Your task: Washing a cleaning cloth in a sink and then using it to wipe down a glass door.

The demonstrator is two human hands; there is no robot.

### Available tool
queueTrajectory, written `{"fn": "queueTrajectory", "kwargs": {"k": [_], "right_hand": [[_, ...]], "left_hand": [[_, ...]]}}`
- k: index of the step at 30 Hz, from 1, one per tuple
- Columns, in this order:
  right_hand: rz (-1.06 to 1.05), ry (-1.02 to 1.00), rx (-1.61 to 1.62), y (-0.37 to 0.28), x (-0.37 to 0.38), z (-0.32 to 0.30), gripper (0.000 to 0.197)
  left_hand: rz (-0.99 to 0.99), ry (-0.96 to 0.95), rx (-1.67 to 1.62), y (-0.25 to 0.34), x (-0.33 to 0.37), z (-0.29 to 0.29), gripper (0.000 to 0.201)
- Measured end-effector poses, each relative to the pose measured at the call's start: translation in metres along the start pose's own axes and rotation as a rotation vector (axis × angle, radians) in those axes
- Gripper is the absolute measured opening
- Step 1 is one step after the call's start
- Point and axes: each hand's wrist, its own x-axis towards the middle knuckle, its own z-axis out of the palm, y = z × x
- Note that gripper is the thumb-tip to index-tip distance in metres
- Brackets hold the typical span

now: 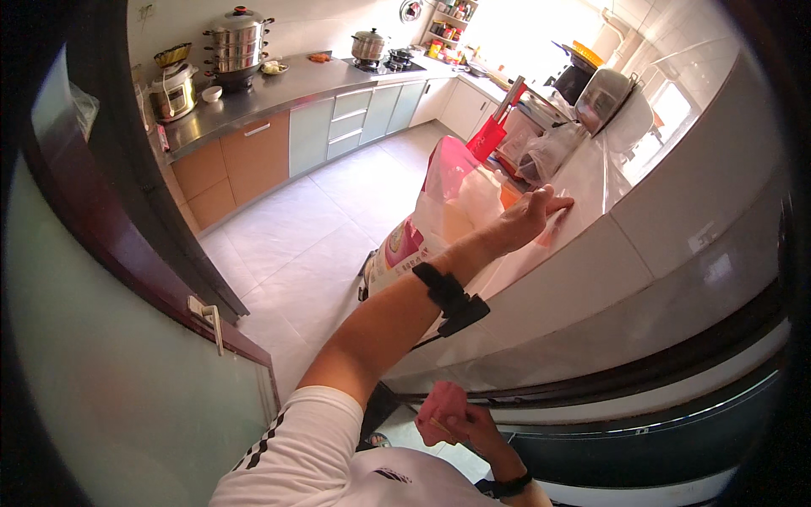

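My left arm reaches across to the right. My left hand (pixel 530 220) is at the white tiled wall (pixel 600 245), with at least one finger stretched out against it and the thumb raised. The other fingers are partly hidden, and I see nothing held there. Below, close to my body, my right hand (pixel 480 431) grips a folded pink cloth (pixel 441 412). Just beyond my left forearm stands a large pink and white plastic bag (pixel 431 215), part of it covered by the arm.
A half-open frosted glass door (pixel 127 338) with a metal handle (pixel 211 323) stands at left. Beyond are a steel counter (pixel 296 89), a stacked steamer (pixel 238 42), a rice cooker (pixel 175 91) and a pot on a stove (pixel 369 44). A red bag (pixel 487 138) hangs right of the plastic bag.
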Motion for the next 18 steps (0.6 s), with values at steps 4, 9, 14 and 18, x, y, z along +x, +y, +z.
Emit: {"fn": "queueTrajectory", "kwargs": {"k": [4,9,14,18], "right_hand": [[-0.002,-0.024,0.025,0.005,0.005,-0.002,0.032],[0.021,-0.064,-0.013,-0.002,0.011,0.002,0.028],[-0.024,-0.069,0.012,-0.015,0.008,0.010,0.025],[-0.029,-0.016,-0.054,-0.023,0.007,0.017,0.024]], "left_hand": [[-0.030,0.036,-0.006,-0.004,0.000,0.001,0.070],[0.008,0.156,0.114,-0.059,0.002,-0.012,0.073],[-0.108,0.108,0.018,-0.076,0.011,-0.009,0.084],[-0.141,0.121,-0.072,-0.104,0.024,-0.002,0.090]]}}
